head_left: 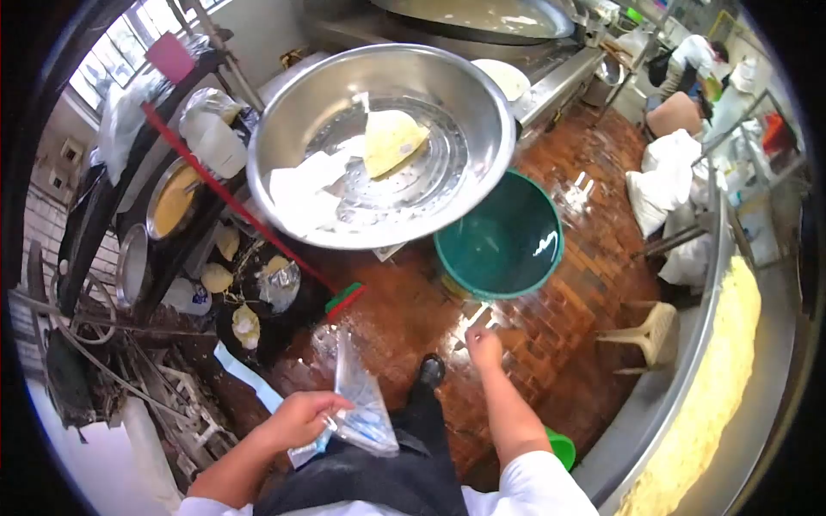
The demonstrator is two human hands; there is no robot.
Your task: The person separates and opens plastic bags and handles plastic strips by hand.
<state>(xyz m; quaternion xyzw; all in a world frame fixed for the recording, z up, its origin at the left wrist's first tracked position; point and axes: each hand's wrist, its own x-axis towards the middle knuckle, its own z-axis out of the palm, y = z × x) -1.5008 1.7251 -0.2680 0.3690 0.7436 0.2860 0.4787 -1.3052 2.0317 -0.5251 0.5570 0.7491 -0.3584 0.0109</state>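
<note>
My left hand (311, 419) is low in front of the dark apron, its fingers pinched round a clear plastic bag (368, 408). The bag hangs to the right of the fingers, with light blue showing inside it. My right hand (484, 348) is out over the wet tiled floor, fingers curled in and nothing showing in them. Just beyond it stands a green bucket (497, 236). A wide steel basin (288, 107) sits above the bucket's left side, holding a pale yellow lump (392, 144) and white sheets of plastic or cloth (310, 185).
A red-handled broom (249, 215) leans at left near steel bowls (170, 199). On the right are a plastic stool (650, 337), white sacks (662, 185) and a long metal trough (680, 421) with a yellow mass. A person (691, 64) bends at the far right.
</note>
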